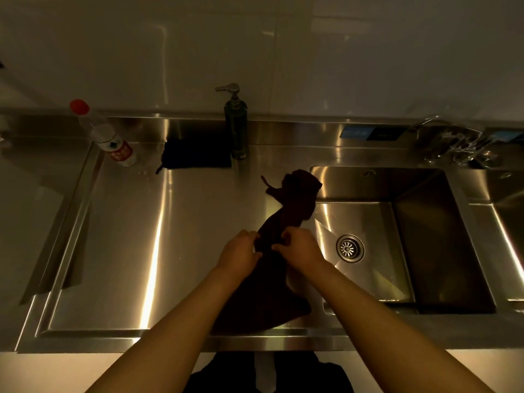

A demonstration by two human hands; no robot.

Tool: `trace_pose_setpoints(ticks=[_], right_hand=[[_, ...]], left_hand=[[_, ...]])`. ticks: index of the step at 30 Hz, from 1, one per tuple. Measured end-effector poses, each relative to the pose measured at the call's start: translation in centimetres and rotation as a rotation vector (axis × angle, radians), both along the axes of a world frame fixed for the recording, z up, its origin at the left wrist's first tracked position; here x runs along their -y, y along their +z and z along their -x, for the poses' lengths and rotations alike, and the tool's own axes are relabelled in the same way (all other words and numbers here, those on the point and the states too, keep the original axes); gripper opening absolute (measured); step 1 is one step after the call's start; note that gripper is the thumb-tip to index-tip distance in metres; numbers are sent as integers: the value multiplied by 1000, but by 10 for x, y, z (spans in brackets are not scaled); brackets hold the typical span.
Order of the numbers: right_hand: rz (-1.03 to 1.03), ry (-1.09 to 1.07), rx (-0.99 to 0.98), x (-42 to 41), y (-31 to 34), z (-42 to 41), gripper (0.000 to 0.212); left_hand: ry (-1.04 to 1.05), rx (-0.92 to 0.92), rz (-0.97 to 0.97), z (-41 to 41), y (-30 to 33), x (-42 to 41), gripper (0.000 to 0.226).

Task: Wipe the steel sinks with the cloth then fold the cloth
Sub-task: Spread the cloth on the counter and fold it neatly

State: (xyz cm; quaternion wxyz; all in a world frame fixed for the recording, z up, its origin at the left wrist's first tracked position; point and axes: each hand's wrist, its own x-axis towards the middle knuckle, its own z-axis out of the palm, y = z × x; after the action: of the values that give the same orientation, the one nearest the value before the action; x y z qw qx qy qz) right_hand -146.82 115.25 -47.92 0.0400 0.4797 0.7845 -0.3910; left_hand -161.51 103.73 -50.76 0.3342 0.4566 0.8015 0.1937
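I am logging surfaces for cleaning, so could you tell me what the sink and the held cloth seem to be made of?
Sink: apparently brushed stainless steel, given its streaked reflections. Cloth: dark soft fabric, limp and bunched where both hands grip it; the fibre is unclear.

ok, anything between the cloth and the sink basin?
Nothing visible. Both hands, left hand and right hand, grip the dark cloth, whose far end already lies at the basin's left rim.
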Motion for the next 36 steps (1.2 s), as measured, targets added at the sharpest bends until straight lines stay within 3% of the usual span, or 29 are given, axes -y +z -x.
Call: trace_pose_setpoints(ticks=[2,4,9,12,18,28,30,34,36], right_hand=[[-35,-46,-18,14,-9,1,8],[-53,-85,-26,18,-14,-3,9],[-158,59,-30,11,-16,-16,6],[-222,82,-120,12,-18,-11,23],[-186,4,-107,5,-23,10,25],[-139,-135,-173,-6,27,-52,16],[-54,-100,-100,7,27,-73,15],[25,-43,10,27,16,-82,19],[1,-58,-11,25,12,-67,14]], left_hand=[[17,20,-6,-9,-5,2,39],[44,18,-37,-16,-8,6,34],[73,-24,-132,-22,-6,14,27],[27,-48,-171,-21,-3,16,26],[-8,-121,-215,-20,4,21,19],[213,-222,-442,19,55,40,9],[118,-222,-372,17,55,58,9],[-180,-154,193,1,34,83,14],[-99,-157,233,1,30,79,22]])
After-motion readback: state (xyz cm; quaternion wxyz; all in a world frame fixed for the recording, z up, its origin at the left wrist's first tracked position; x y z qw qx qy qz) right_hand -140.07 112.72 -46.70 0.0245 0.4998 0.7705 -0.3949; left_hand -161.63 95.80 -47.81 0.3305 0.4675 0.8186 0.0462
